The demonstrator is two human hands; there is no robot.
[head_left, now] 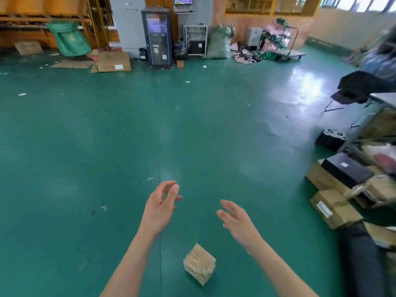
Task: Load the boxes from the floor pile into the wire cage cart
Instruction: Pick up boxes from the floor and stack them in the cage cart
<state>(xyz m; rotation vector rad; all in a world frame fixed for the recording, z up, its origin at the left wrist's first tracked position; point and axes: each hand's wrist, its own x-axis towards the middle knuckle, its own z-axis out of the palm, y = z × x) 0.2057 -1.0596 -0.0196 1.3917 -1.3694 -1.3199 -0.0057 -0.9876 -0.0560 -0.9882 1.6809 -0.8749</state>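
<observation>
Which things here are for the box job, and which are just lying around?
For the job: small taped box, box pile on the right, left hand, right hand, both empty.
Just lying about: flattened cardboard, green sack, heap of clothes, black chair.

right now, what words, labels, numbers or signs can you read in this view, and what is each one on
No text here is readable.
White strip label on the brown box: too blurred.
Small white label on the black box: too small.
White sheet on the flattened cardboard: too small.
Wall screen: blurred.
Stickers on the dark cabinet: blurred.
</observation>
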